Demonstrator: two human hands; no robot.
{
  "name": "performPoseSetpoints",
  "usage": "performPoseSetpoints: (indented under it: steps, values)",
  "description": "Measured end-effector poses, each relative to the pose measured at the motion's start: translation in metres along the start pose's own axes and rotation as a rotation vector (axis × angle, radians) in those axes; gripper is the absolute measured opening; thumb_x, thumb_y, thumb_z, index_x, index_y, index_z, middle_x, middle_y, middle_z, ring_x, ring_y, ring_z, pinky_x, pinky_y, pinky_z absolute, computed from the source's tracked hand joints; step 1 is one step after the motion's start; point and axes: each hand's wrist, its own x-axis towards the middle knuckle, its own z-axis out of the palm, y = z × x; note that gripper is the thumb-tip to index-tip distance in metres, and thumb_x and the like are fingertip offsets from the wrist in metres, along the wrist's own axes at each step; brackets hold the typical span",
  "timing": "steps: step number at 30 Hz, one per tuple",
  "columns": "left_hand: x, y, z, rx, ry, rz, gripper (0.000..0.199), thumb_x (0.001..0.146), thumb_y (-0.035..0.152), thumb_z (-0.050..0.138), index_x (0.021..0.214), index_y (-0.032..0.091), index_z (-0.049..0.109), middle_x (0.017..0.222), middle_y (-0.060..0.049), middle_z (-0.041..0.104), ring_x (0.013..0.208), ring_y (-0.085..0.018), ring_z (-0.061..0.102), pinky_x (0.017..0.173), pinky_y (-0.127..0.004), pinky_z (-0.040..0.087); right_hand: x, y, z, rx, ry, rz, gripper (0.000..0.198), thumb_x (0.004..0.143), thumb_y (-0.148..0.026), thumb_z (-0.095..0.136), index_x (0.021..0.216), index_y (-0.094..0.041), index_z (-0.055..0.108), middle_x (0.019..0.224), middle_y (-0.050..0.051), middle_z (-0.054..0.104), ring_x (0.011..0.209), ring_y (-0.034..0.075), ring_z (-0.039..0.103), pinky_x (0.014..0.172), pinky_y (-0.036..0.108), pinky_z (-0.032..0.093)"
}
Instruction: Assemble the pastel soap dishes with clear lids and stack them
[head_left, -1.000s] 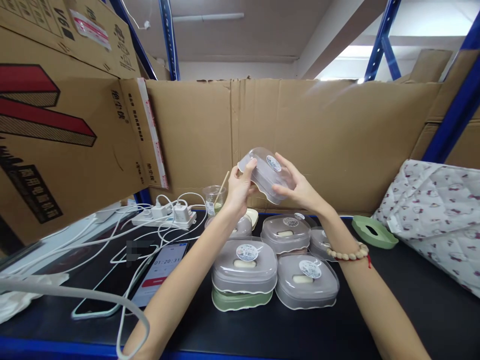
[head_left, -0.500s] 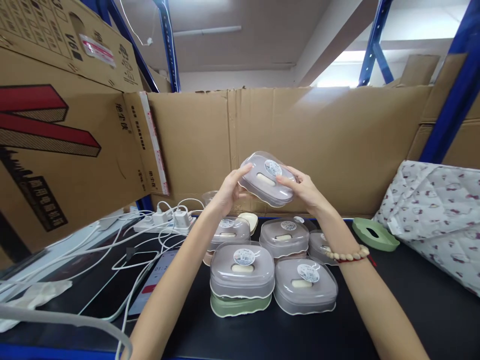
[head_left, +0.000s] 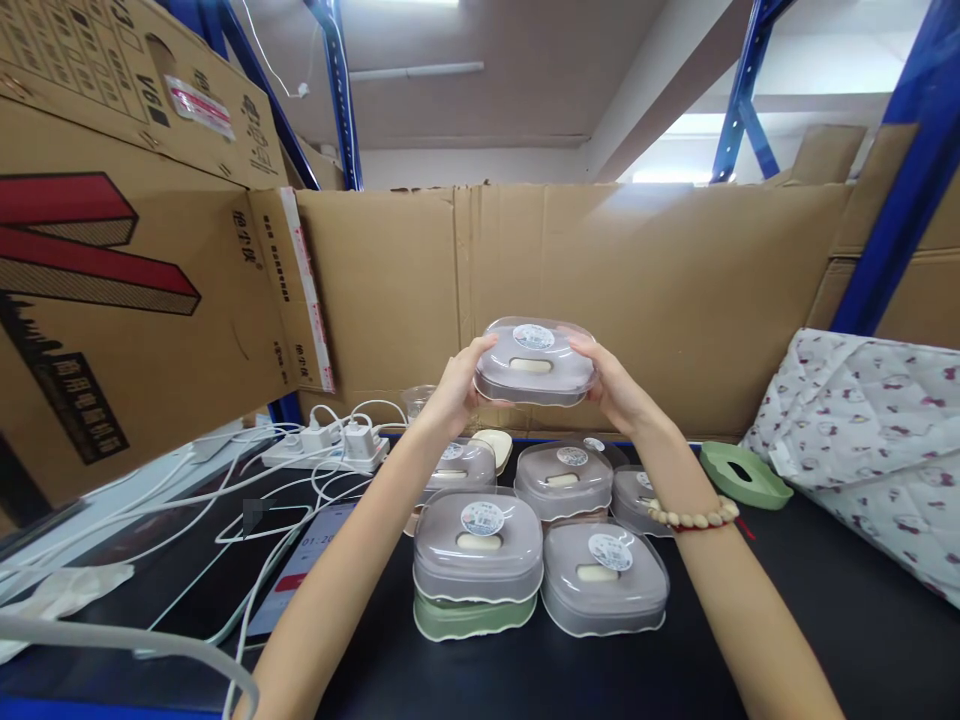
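Note:
Between my two hands is a grey oval plastic box (head_left: 495, 378) with a clear lid, a round sticker and a cream oblong piece on top. It is held up above the table, roughly level. My left hand (head_left: 456, 392) grips its left end and my right hand (head_left: 619, 385) its right end, thumbs on top; the other fingers are partly hidden. Below stand several similar boxes: a front-left grey box (head_left: 442, 560) stacked on a green one (head_left: 474, 618), a front-right box (head_left: 592, 600), and another box (head_left: 540, 475) behind.
White cables and a power strip (head_left: 367, 458) lie on the left beside two phones, one with a lit screen (head_left: 289, 570). A green tray-like piece (head_left: 757, 487) and a patterned quilted cloth (head_left: 877, 440) are at the right. A cardboard wall (head_left: 675, 290) stands behind.
The held box has gone from tilted to nearly level, sitting slightly lower. My right hand has shifted from the box's front face to its right end.

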Motion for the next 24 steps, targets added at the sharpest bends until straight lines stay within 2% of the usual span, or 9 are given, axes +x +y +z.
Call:
performPoseSetpoints:
  steps: [4,8,14,20,24]
  values:
    - [-0.0023,0.0022,0.0022,-0.015,-0.060,-0.061,0.051,0.074,0.044,0.053,0.117,0.017,0.058,0.084,-0.008,0.072,0.073,-0.019,0.065,0.059,-0.031,0.054,-0.0021,-0.0027,-0.0019,-0.012,-0.005,-0.035,0.069,0.058,-0.051,0.065,0.122,-0.026,0.055,0.118,0.007,0.061,0.082,0.021,0.060,0.048,0.028,0.050]
    - [-0.0023,0.0032,0.0032,-0.009,-0.081,-0.077,0.048,0.072,0.044,0.060,0.112,0.018,0.061,0.085,-0.006,0.072,0.071,-0.017,0.064,0.058,-0.027,0.052,-0.0014,-0.0014,-0.0031,-0.046,-0.008,-0.028,0.068,0.058,-0.052,0.065,0.120,-0.024,0.056,0.114,0.008,0.062,0.075,0.018,0.059,0.043,0.025,0.048]
    - [0.0008,0.0055,0.0006,-0.065,-0.063,-0.102,0.040,0.068,0.036,0.068,0.104,0.018,0.065,0.083,-0.004,0.073,0.077,-0.016,0.065,0.066,-0.024,0.050,-0.0013,-0.0002,0.0006,-0.021,-0.026,-0.028,0.063,0.062,-0.052,0.062,0.119,-0.027,0.055,0.119,0.008,0.060,0.088,0.022,0.060,0.044,0.025,0.049]
    - [0.0035,0.0057,-0.0019,-0.124,-0.067,-0.161,0.035,0.065,0.032,0.070,0.096,0.016,0.065,0.079,-0.004,0.072,0.068,-0.013,0.061,0.058,-0.022,0.046,-0.0011,0.0014,0.0042,-0.020,-0.009,-0.038,0.057,0.067,-0.054,0.054,0.119,-0.030,0.054,0.125,0.005,0.057,0.093,0.024,0.060,0.047,0.026,0.049]
    - [0.0016,0.0044,0.0005,-0.156,-0.080,-0.162,0.033,0.063,0.027,0.068,0.094,0.017,0.066,0.082,-0.003,0.072,0.066,-0.011,0.060,0.056,-0.022,0.046,-0.0005,0.0001,0.0015,-0.039,-0.008,-0.066,0.054,0.067,-0.053,0.053,0.115,-0.029,0.056,0.120,0.004,0.060,0.101,0.024,0.058,0.050,0.024,0.047]
